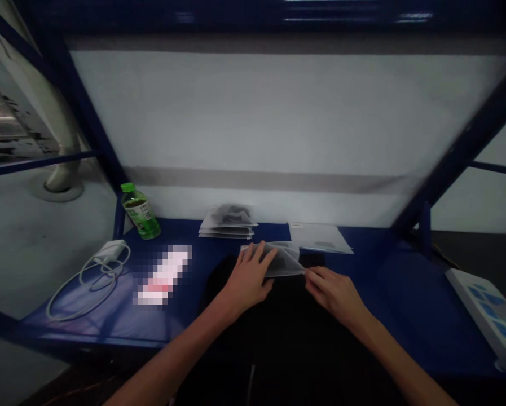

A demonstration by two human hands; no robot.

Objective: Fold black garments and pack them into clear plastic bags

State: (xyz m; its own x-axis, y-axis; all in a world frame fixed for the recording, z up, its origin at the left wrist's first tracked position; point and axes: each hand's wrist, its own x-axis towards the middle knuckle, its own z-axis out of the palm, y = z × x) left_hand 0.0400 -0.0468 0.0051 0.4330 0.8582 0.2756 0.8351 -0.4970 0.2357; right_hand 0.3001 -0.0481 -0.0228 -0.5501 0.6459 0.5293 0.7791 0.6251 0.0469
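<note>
- Bag [287,260], translucent, darker patch inside: in front of you at the middle of the bench [392,282], between your two hands.
- Your left hand [248,277]: grip apart, fingers spread over the bag's left part, palm down.
- Your right hand [334,288]: grip together, fingertips clamped on the bag's near right corner.
- Bag stack [226,224]: several similar bags piled flat, beyond your left hand near the back edge; dark contents show in the top one.
- Flat white packet [320,238]: beyond the bag, to its right, small label at its far left corner.
- Pixelated pinkish-white rectangle [165,276]: left of your left hand; can't tell what it is.
- Green-capped bottle [141,213]: back left, green liquid, printed label.
- White charger [110,250] with looped white cable [83,311]: far left, in front of the bottle.
- White box [485,316] with blue patches: your far right, well apart from your right hand.
- White panel [286,124] in blue frame [253,17]: behind everything.
</note>
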